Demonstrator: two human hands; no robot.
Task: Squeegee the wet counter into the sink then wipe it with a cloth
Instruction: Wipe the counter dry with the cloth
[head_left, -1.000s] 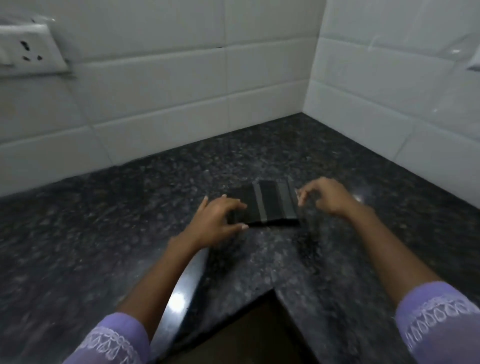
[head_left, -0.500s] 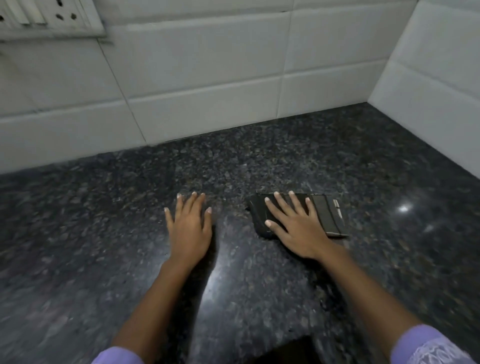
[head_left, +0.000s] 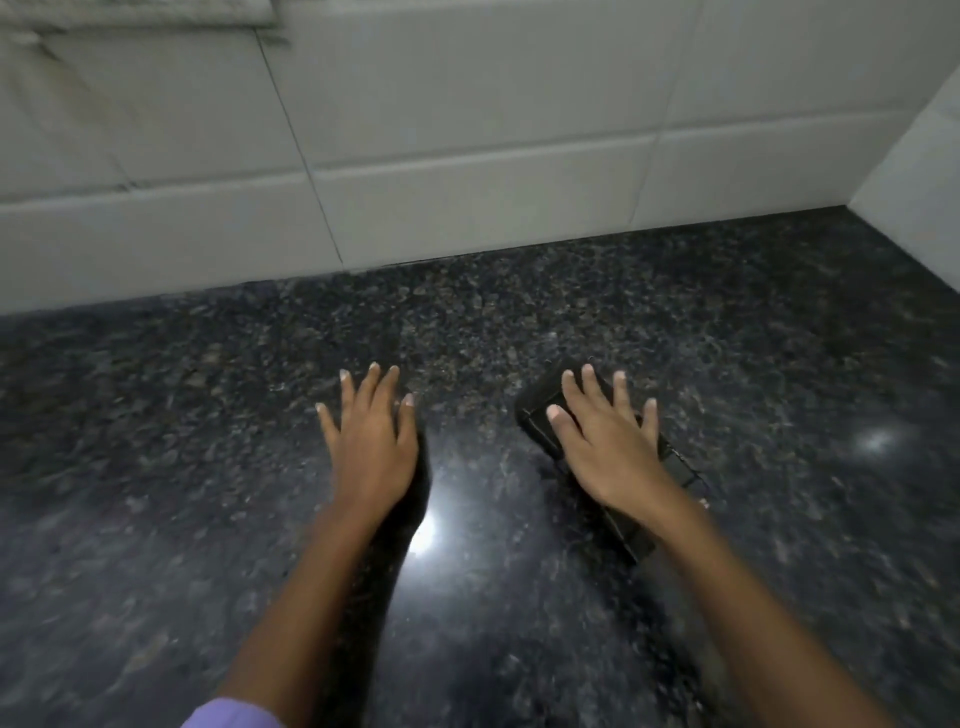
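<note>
A dark folded cloth (head_left: 540, 415) with grey stripes lies flat on the black speckled granite counter (head_left: 519, 322). My right hand (head_left: 605, 441) presses on top of it, palm down with fingers spread, covering most of it; one end shows beyond my wrist. My left hand (head_left: 371, 436) rests flat on the bare counter to the left of the cloth, fingers apart, holding nothing. No squeegee or sink is in view.
White tiled walls (head_left: 467, 156) meet the counter at the back and at the far right corner (head_left: 909, 197). The edge of a wall socket plate (head_left: 135, 15) shows at the top left. Ceiling light glints off the counter.
Both hands left the cloth's edges; my right hand came down flat on it and slid it left, turning it at an angle. My left hand now lies flat on the counter.
</note>
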